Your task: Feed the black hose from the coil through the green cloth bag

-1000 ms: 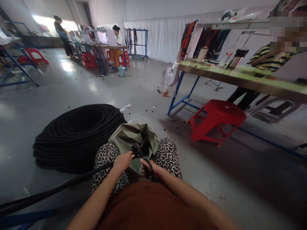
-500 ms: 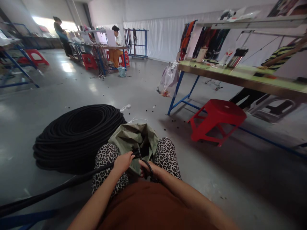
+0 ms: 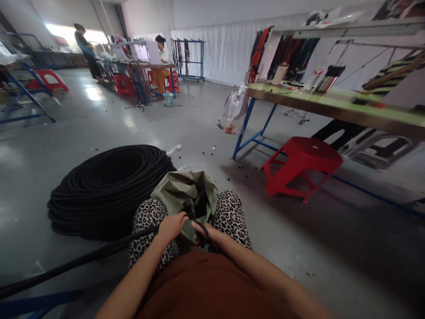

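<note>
My left hand is closed around a thick black cord, which runs back across my left thigh and off the lower left of the view. Black-handled scissors are in my right hand, fingers wrapped round the handles. Their blades meet the cord's end just past my left fingertips; how far they are open is hard to see. Both hands are over the mouth of an olive-green sack held between my knees. Dark contents, not clear in kind, show inside it.
A big coil of black cord lies on the floor to my left. At right are a red stool and a workbench with a person behind it. A blue metal bar is at lower left. Two people are farther back.
The cord at lower left has shifted slightly. My hands keep nearly the same place, cord and scissors still held. The person behind the workbench has moved a little.
</note>
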`<action>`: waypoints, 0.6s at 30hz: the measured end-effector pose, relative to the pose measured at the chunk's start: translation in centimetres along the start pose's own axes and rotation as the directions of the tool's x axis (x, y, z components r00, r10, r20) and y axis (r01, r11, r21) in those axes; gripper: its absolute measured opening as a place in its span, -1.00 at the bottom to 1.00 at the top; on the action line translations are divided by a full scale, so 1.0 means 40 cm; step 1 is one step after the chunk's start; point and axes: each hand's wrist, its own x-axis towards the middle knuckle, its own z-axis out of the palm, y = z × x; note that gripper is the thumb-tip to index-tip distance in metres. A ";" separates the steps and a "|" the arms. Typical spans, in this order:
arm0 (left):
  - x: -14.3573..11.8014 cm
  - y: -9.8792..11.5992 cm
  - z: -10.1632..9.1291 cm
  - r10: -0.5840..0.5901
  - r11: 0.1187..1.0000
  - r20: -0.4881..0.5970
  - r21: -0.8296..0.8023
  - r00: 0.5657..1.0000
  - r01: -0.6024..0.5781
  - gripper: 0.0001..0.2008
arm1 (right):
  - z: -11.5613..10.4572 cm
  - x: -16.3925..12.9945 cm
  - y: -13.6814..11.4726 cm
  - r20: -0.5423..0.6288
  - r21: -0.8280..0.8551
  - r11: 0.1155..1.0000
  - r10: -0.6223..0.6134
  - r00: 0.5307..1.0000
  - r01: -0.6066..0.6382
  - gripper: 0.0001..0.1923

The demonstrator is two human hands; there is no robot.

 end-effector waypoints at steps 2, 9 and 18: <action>-0.001 0.000 -0.004 0.001 1.000 0.016 -0.005 1.000 -0.001 -0.59 | 0.000 0.003 0.001 0.004 -0.002 1.000 -0.007 1.000 0.007 -0.52; -0.004 0.004 -0.019 -0.003 1.000 0.067 -0.008 0.998 0.004 -0.59 | 0.008 0.035 0.018 -0.054 -0.039 0.999 -0.004 0.999 0.002 -0.51; 0.006 -0.001 -0.012 0.015 1.000 0.054 0.001 0.998 -0.015 -0.58 | 0.016 0.017 0.014 -0.131 -0.090 0.995 -0.054 0.990 0.042 -0.54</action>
